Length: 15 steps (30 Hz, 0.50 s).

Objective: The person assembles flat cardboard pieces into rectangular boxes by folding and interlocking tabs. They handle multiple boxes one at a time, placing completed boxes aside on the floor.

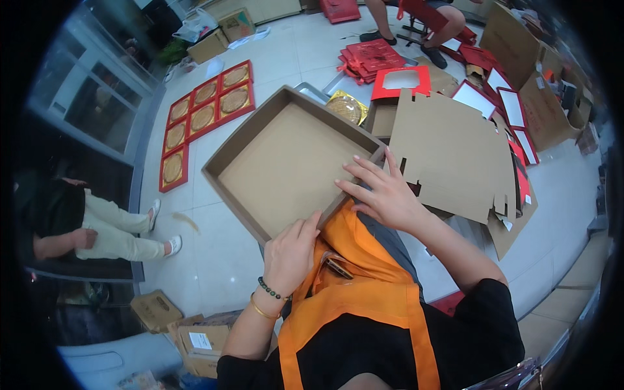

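A shallow, square cardboard box tray (279, 153) with brown walls and a tan bottom is tilted in front of my orange apron. Its near corner wall is gripped by my left hand (292, 253), fingers pressed together over the rim. My right hand (383, 195) lies over the right-hand wall, its fingers curled across the edge and slightly apart; the thumb is partly hidden. Just right of that hand is a large flat sheet of die-cut cardboard (448, 156) with slots and tabs.
Red trays with round woven-looking items (203, 117) on yellow lie on the floor at left. Red bags (370, 58) are stacked ahead, beside a red windowed lid (402, 82). Two people are nearby: one standing at left (117, 221), one seated at the far right (448, 26).
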{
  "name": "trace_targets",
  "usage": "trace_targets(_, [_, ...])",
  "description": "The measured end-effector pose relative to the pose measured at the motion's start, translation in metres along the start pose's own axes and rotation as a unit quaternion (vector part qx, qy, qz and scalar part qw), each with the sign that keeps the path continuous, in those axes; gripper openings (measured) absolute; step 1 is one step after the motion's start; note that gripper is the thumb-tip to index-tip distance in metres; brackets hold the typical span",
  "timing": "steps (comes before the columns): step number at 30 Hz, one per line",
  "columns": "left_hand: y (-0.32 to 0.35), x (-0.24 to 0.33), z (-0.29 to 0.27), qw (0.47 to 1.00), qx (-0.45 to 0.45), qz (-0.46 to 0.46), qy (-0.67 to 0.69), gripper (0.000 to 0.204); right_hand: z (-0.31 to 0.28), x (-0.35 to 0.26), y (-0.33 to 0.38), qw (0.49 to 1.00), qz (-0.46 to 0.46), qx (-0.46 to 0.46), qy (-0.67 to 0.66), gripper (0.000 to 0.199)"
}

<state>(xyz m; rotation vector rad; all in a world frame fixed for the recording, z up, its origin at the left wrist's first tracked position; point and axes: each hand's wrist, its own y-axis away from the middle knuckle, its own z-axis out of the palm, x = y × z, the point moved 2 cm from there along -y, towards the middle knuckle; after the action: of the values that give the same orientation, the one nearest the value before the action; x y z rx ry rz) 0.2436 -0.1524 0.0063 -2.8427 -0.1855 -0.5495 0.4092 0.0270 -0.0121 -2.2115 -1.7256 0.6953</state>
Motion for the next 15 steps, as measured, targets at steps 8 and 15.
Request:
trace_targets(8, [0.023,-0.046,0.032,0.972,0.147,0.036,-0.18,0.044,0.051,0.011,-0.02,0.994,-0.108,0.022,0.018,0.037])
trace_targets(15, [0.016,-0.044,0.012,0.993,0.072,0.015,-0.095,0.032,0.051,0.023,-0.027,0.988,-0.138,-0.065,-0.005,0.026])
